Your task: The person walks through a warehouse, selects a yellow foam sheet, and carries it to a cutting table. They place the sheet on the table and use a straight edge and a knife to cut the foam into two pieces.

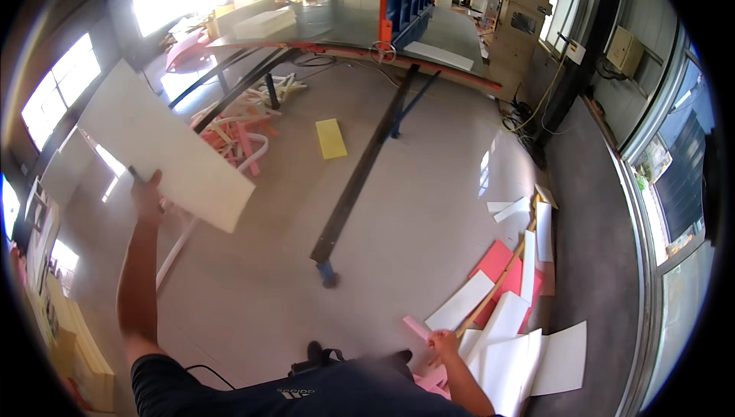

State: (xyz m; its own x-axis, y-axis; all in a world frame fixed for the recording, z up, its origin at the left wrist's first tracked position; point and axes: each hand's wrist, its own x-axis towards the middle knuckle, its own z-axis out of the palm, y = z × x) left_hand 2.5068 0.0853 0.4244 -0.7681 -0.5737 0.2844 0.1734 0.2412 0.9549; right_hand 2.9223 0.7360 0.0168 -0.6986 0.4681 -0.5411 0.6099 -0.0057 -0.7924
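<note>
My left hand (148, 193) grips the lower left edge of a large white foam board (164, 145), which is held up tilted, above the floor at the left. Low on the right, near my body, my right hand (444, 343) is closed. A short pink foam strip (416, 328) sticks out from it on the left and appears to be held in the fingers. Just below and to the right of that hand are more pink pieces (434, 380) and white foam sheets (501, 333).
A long dark rail (367, 160) runs from the big table (329, 22) toward me, ending at a blue foot. Beside it lies a yellow block (331, 139). Pink and white offcuts (237, 137) are heaped under the table. Red sheets (498, 264) rest near the right wall.
</note>
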